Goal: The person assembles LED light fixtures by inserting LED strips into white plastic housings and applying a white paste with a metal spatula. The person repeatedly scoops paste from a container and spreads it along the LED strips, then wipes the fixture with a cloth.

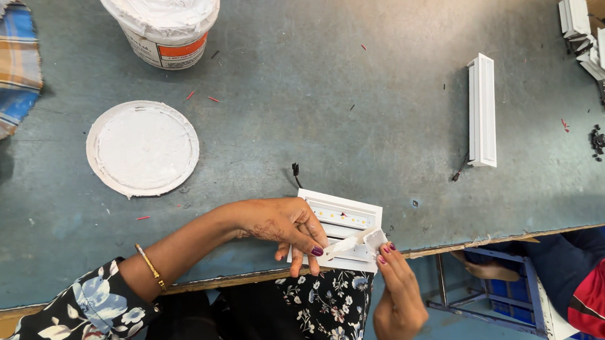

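Note:
My left hand [281, 226] rests on a stack of white rectangular light housings [342, 214] at the near table edge, its fingers pressing the left side. The top housing shows a strip of small yellow dots. My right hand [396, 295] comes up from below the table edge and pinches a small white flat strip [354, 244] smeared with white paste, held over the housings. A short black wire [296, 171] sticks out behind the stack.
A white bucket of white paste [159, 11] stands at the back, its round lid [142, 147] lying paste-side up in front. A long white housing [482, 109] lies at right. More white parts [597, 41] sit at far right. A checked cloth [0, 81] lies at left.

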Available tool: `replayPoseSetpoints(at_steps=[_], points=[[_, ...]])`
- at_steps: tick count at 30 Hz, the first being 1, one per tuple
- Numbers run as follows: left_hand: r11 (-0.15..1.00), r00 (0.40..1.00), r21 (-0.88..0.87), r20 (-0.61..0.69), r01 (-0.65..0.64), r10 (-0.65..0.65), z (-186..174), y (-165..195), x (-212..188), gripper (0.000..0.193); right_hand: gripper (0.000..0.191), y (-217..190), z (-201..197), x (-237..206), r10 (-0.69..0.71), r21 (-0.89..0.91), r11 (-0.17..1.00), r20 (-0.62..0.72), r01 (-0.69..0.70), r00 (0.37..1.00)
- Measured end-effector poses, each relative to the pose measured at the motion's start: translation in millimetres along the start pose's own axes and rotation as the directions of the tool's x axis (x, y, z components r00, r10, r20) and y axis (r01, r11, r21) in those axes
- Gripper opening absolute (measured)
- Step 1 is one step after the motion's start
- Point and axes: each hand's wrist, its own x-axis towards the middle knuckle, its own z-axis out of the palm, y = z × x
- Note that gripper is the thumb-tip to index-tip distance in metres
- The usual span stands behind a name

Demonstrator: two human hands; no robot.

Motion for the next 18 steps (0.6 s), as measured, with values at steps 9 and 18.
replayPoseSetpoints(at_steps=[9,18], points=[[1.000,1.000,-0.012,-0.006,-0.013,0.013,1,0,0,0.030,0.039,1,20,-16,-0.041,-0.063,0.997,-0.008,0.040,0.999],[0.999,0.999,-0.035,0.004,-0.035,0.035,1,-1,0,0.032,0.039,-6,19,-19,0.010,-0.025,1.000,0.014,-0.009,1.000]])
